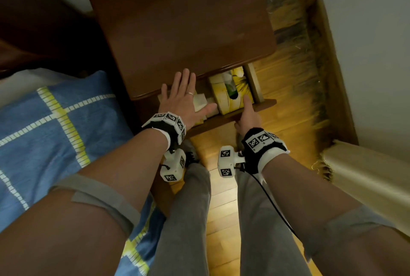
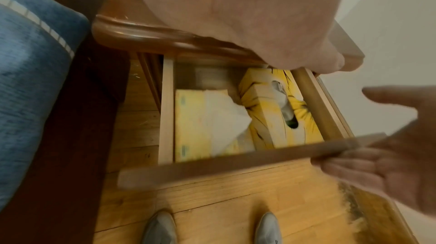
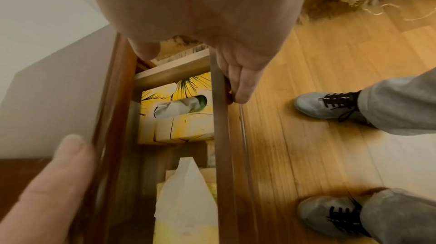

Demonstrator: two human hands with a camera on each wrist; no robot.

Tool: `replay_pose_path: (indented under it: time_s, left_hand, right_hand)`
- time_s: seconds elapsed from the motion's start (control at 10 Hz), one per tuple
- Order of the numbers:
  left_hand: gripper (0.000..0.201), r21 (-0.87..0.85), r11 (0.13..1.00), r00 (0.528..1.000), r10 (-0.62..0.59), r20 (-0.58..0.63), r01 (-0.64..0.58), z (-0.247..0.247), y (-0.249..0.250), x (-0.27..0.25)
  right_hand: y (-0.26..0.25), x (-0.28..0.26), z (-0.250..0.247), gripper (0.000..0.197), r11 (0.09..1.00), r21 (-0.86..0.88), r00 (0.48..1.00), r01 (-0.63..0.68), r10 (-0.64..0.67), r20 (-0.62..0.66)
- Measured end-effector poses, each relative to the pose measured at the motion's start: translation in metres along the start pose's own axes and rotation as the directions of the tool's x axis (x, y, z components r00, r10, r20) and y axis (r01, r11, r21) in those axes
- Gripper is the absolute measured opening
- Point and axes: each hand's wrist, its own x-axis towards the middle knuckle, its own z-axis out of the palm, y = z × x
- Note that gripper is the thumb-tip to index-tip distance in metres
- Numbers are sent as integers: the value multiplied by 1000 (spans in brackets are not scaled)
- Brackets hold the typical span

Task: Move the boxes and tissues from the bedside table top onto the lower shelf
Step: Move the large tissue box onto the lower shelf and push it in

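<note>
A yellow tissue box with black line art lies in the pulled-out drawer under the brown bedside table top. Left of it lies a pale yellow tissue pack with a white tissue sticking out. My left hand rests flat, fingers straight, on the table top's front edge, partly covering the pack. My right hand grips the drawer's front rail at its right end. The table top is bare.
A bed with a blue and yellow checked cover stands close on the left. On the right, a white wall and a cream fringed cloth border the wooden floor. My grey shoes stand just before the drawer.
</note>
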Motion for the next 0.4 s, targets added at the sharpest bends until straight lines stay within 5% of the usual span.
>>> replay_pose_path:
  time_s: [0.2,0.4]
  left_hand:
    - [115,-4,999,999,52,-1,-52,-9,-11,-3]
    - [117,15,997,996,78,46,-79,-16,-20,-2]
  right_hand:
    - [-47,-14,27,84,974,177,947,144,-188,261]
    - [-64,-9,30,81,951,99,869,293,-308,387]
